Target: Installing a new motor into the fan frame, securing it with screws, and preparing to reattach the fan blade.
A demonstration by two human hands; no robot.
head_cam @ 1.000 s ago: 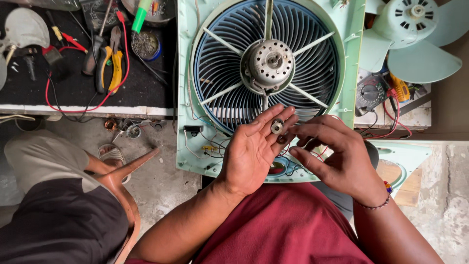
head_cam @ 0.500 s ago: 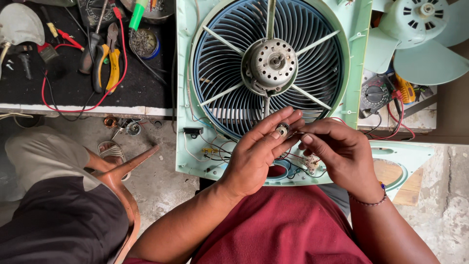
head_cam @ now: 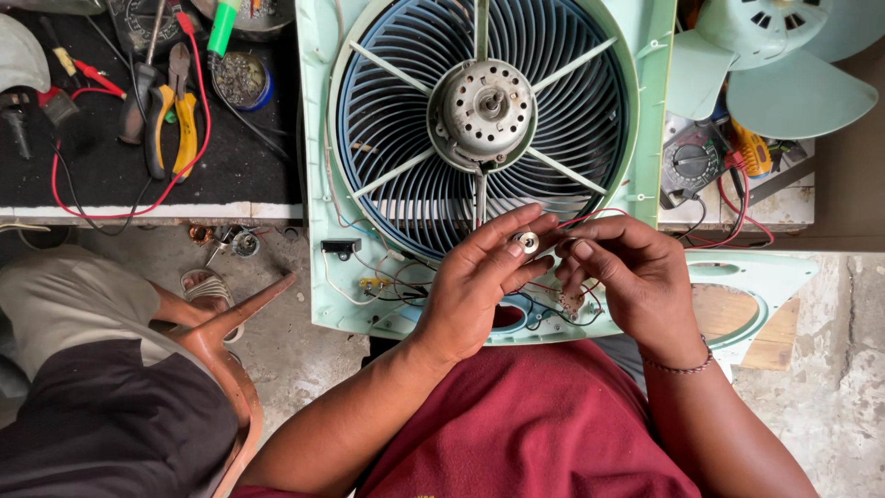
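Round metal part [head_cam: 527, 243], small and silvery with a dark centre, sits pinched between the thumb and fingertips of the left hand [head_cam: 479, 286], just below the middle of the fan housing [head_cam: 318, 166]. The left hand grips it with fingers curled, palm turned toward the body. The right hand [head_cam: 636, 277] is right beside it, its fingertips bent inward and almost meeting those of the left; it seems to nip a thin red wire [head_cam: 590, 217] that loops over its knuckles, though whether it truly clasps anything I cannot tell. A beaded bracelet [head_cam: 680, 367] circles the right wrist.

Under both hands lies a tangle of coloured wires [head_cam: 387, 281] along the pale green housing's lower edge. Above them the blue grille [head_cam: 396, 111] spreads out in curved ribs around the grey motor [head_cam: 487, 106].

Farther left, on a dark mat [head_cam: 92, 166], rest yellow-handled pliers [head_cam: 175, 115] and a small round tin [head_cam: 241, 81], with a red lead [head_cam: 198, 111] curling around them. To the right sit a multimeter [head_cam: 691, 166] and a pale green fan blade [head_cam: 784, 65]. Another person's knee [head_cam: 74, 300] shows at lower left.
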